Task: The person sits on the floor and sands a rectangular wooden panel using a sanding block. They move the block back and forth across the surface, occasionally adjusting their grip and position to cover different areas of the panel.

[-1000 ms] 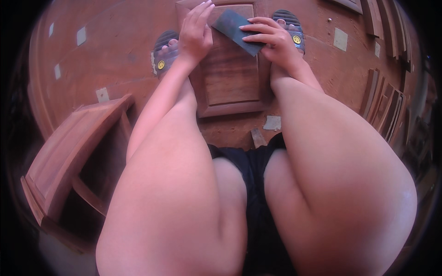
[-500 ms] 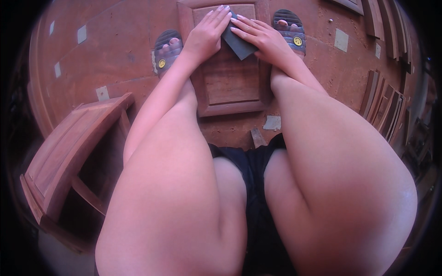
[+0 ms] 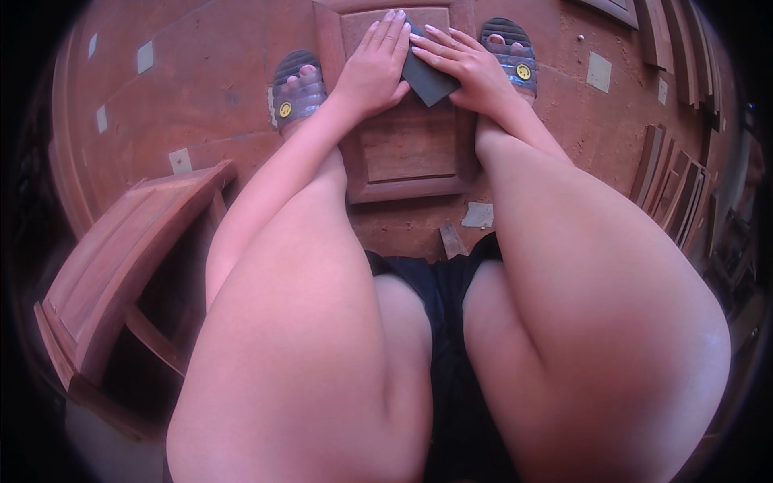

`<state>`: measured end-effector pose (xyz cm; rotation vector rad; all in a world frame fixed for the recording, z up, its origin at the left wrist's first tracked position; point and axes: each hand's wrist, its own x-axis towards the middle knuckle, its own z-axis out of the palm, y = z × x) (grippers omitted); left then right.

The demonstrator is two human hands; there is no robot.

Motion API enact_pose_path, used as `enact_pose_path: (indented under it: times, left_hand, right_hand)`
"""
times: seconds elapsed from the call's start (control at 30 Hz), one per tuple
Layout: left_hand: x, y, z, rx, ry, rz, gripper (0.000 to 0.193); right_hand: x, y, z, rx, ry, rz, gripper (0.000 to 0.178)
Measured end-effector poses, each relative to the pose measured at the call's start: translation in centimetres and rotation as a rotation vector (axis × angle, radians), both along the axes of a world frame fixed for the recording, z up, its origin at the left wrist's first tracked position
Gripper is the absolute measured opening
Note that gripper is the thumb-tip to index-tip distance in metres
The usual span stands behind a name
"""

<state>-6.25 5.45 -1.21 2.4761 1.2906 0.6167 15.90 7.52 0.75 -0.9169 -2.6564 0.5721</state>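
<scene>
A wooden panel (image 3: 407, 149) with a raised frame lies flat on the floor between my feet. On it rests a dark grey sheet that looks like sandpaper (image 3: 431, 82), tilted at an angle. My right hand (image 3: 471, 72) reaches across the sheet from the right, its fingers over the top and its palm holding the right edge. My left hand (image 3: 375, 71) lies flat at the sheet's left side, fingers stretched forward and thumb beside the edge. The fingertips of both hands nearly meet at the far end. What lies beneath the palms is hidden.
My sandalled left foot (image 3: 299, 90) and right foot (image 3: 511, 60) flank the panel. A curved wooden piece of furniture (image 3: 133, 249) stands at the left. Wooden strips (image 3: 668, 181) are stacked at the right, with longer boards (image 3: 680, 48) farther off. A small wood offcut (image 3: 452, 240) lies near me.
Both hands and the grey sheet have shifted slightly to the right on the panel. The left hand's thumb now shows beside the sheet.
</scene>
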Motion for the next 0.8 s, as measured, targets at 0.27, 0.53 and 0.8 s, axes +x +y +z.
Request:
enact_pose_path:
  times: [0.27,0.53,0.8]
  left_hand:
    - [1.2,-0.7,1.0,0.117,0.245,0.071,0.057]
    - [5.7,-0.8,3.5,0.107,0.946,0.112,0.044]
    - [5.4,-0.9,2.6,0.031,0.873,0.196,0.043]
  right_hand:
    - [0.2,0.3,0.1,-0.033,0.201,-0.146,0.064]
    - [1.3,0.3,-1.9,-0.065,0.322,-0.536,0.041]
    - [1.4,0.5,-2.4,-0.043,0.330,-0.467,0.030]
